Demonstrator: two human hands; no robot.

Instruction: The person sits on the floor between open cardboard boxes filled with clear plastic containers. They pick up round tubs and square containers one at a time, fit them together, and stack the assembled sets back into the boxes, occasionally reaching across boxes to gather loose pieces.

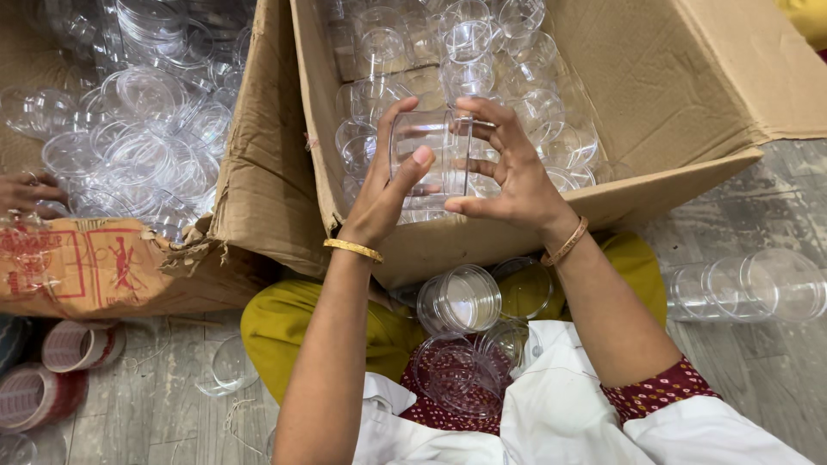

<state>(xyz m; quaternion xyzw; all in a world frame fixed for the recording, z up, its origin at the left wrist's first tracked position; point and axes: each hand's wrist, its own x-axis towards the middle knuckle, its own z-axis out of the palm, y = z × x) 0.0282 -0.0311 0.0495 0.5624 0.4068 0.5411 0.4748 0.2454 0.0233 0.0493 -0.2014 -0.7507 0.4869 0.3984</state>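
Observation:
My left hand [389, 185] and my right hand [508, 168] together hold a clear plastic jar [431, 153] over the front of an open cardboard box [689, 95]. The left thumb presses on the jar's side; the right fingers curl over its far end. The box below is full of several more clear jars [465, 60]. In my lap lie a clear jar with a lid [459, 299] and clear round lids [457, 375].
A second cardboard box [112, 267] at the left holds several clear lids [146, 129]; another person's hand [26, 191] rests at its left edge. Rolls of tape [77, 344] lie on the floor at the lower left. Stacked clear jars [749, 288] lie on the floor at the right.

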